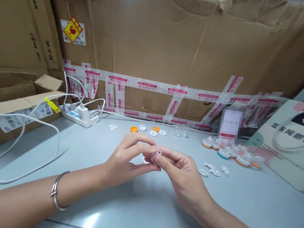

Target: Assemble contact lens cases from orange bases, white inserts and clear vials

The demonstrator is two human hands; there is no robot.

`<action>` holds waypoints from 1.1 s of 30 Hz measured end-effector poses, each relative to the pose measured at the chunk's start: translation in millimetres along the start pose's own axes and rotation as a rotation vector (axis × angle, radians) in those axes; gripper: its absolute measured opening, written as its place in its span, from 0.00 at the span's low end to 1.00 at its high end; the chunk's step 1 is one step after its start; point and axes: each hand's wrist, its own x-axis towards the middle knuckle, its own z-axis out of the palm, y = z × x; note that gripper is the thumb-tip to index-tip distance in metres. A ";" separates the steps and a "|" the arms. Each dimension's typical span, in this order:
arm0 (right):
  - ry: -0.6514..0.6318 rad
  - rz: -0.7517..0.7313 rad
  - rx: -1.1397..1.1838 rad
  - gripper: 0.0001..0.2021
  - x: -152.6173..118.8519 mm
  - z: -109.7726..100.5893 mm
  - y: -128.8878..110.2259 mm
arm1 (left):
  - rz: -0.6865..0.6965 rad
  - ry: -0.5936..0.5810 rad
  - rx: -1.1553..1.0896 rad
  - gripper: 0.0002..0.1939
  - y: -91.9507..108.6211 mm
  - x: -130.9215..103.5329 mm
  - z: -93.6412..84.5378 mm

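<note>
Over the middle of the table, my left hand (130, 154) and my right hand (185, 170) meet at the fingertips. Pinched between them is a small white plastic piece with cut-out holes (156, 156); the fingers cover much of it. Another white part (145, 160) shows just behind my left fingers, mostly hidden. Right of my right hand lie several flat white cut-out pieces (214, 171). Beyond my hands are orange round caps (134, 129), white round caps (153, 133), clear plastic cups (180, 131) and a white clover-shaped piece (113, 127).
Clear-topped cases with orange and teal bases (230, 151) stand at the back right, beside a printed paper bag (292, 150). A white power strip (80, 117) and looping cable (57, 145) lie left, near an open cardboard box (12, 108). A large carton (156, 46) walls the back.
</note>
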 end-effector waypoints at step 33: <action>0.056 0.101 -0.788 0.14 48.4 -117.3 -19.4 | -0.210 -0.065 -0.153 0.19 -11.2 0.3 -7.2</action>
